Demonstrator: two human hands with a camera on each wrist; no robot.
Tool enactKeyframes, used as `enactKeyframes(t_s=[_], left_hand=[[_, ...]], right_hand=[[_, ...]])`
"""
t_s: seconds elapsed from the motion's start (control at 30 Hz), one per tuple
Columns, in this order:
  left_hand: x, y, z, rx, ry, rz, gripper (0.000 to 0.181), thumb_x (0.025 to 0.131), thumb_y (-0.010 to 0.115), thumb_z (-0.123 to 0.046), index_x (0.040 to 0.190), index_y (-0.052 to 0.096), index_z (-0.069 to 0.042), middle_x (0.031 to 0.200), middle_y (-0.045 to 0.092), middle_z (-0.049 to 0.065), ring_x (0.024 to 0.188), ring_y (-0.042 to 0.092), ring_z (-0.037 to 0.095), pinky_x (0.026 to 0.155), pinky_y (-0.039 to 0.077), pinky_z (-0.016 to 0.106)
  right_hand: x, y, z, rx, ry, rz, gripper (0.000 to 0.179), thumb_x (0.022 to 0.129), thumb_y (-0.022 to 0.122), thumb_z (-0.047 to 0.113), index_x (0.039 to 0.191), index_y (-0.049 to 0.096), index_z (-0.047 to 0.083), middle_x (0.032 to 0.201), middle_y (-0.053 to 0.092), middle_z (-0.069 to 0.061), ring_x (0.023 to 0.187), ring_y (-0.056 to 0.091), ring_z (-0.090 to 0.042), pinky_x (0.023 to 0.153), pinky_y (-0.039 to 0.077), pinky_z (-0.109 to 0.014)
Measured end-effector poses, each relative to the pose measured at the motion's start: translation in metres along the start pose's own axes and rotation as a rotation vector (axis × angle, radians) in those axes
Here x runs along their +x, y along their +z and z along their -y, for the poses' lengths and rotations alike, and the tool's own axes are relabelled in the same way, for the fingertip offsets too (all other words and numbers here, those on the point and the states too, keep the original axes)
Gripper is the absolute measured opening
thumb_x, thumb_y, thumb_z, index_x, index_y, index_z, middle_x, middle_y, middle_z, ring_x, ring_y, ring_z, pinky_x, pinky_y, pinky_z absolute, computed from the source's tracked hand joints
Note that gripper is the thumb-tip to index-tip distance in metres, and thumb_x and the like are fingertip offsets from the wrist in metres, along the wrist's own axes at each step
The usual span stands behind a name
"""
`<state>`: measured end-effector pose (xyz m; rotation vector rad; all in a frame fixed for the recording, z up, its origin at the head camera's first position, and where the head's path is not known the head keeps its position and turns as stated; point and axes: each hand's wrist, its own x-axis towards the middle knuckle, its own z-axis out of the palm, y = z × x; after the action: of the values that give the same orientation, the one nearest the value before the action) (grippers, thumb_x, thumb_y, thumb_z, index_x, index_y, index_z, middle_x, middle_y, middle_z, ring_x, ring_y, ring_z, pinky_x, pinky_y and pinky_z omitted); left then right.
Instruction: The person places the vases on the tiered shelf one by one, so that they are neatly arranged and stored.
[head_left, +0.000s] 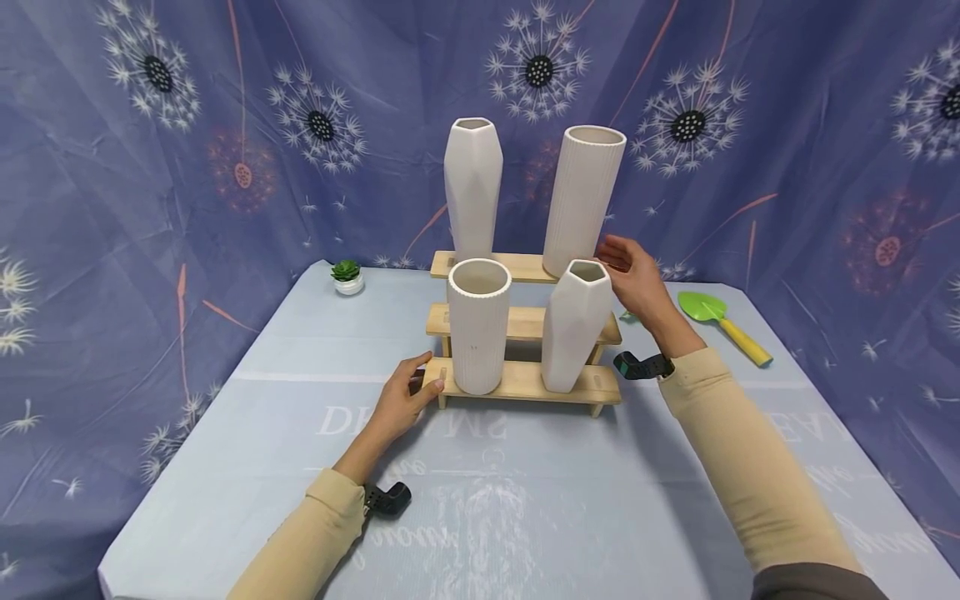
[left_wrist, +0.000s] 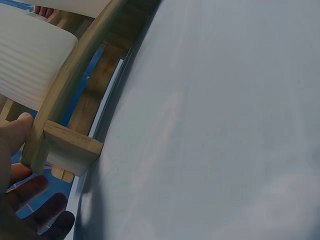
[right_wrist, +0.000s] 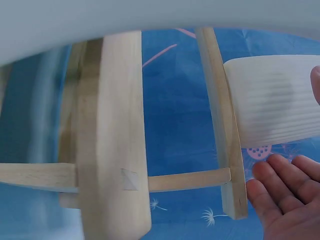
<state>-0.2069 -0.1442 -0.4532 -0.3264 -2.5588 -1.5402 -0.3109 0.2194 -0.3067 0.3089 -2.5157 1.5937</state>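
A three-step wooden stand [head_left: 523, 382] carries white vases. On its top step are a tall faceted vase [head_left: 472, 187] at left and a tall ribbed vase [head_left: 585, 196] at right, which leans rightward in the head view. Lower down stand a ribbed vase [head_left: 480, 333] and a faceted vase [head_left: 576, 329]. My left hand [head_left: 401, 400] grips the left end of the bottom step, thumb on the board. Beside the top step's right end, near the tall ribbed vase, my right hand [head_left: 636, 279] is held with fingers loosely extended and nothing in it.
A small potted succulent [head_left: 348, 279] stands at the table's back left. A trowel [head_left: 738, 335] with green blade and yellow handle lies at the back right. Behind the right hand is a small green item [head_left: 628, 317], mostly hidden. A dandelion-patterned curtain [head_left: 405, 100] hangs behind the table.
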Motion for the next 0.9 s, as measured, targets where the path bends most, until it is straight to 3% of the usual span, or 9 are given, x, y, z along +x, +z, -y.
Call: enactKeyframes(t_s=[0.17, 0.37, 0.53, 0.9], left_hand=[[-0.001, -0.005, -0.004, 0.033, 0.014, -0.035, 0.055, 0.092, 0.062, -0.022, 0.139, 0.043, -0.002, 0.136, 0.048, 0.019, 0.12, 0.051, 0.04, 0.099, 0.044, 0.052], [-0.004, -0.011, -0.007, 0.061, 0.01, -0.076, 0.052, 0.092, 0.062, -0.023, 0.137, 0.047, -0.005, 0.135, 0.05, 0.017, 0.121, 0.051, 0.036, 0.101, 0.042, 0.051], [-0.005, -0.015, -0.011, 0.079, 0.023, -0.108, 0.05, 0.092, 0.061, -0.024, 0.137, 0.047, -0.006, 0.132, 0.052, 0.018, 0.12, 0.05, 0.034, 0.1, 0.041, 0.051], [-0.004, -0.026, -0.025, 0.196, 0.061, -0.155, 0.049, 0.091, 0.062, -0.025, 0.135, 0.049, -0.008, 0.13, 0.053, 0.018, 0.118, 0.048, 0.034, 0.096, 0.039, 0.052]], right_hand=[[-0.011, -0.001, -0.005, 0.0, -0.018, -0.041, 0.06, 0.094, 0.057, 0.022, 0.144, 0.032, 0.001, 0.143, 0.043, -0.021, 0.132, 0.043, -0.033, 0.109, 0.037, -0.042], [-0.025, -0.004, -0.01, -0.002, -0.002, -0.1, 0.065, 0.091, 0.061, 0.036, 0.144, 0.036, 0.007, 0.143, 0.046, -0.014, 0.132, 0.045, -0.027, 0.108, 0.039, -0.039], [-0.041, -0.005, -0.015, -0.007, -0.036, -0.152, 0.064, 0.09, 0.061, 0.038, 0.142, 0.038, 0.008, 0.142, 0.047, -0.014, 0.131, 0.045, -0.028, 0.109, 0.037, -0.041], [-0.071, -0.003, -0.028, -0.164, -0.059, -0.191, 0.063, 0.093, 0.054, 0.045, 0.14, 0.04, 0.005, 0.14, 0.048, -0.017, 0.129, 0.044, -0.035, 0.108, 0.034, -0.05]])
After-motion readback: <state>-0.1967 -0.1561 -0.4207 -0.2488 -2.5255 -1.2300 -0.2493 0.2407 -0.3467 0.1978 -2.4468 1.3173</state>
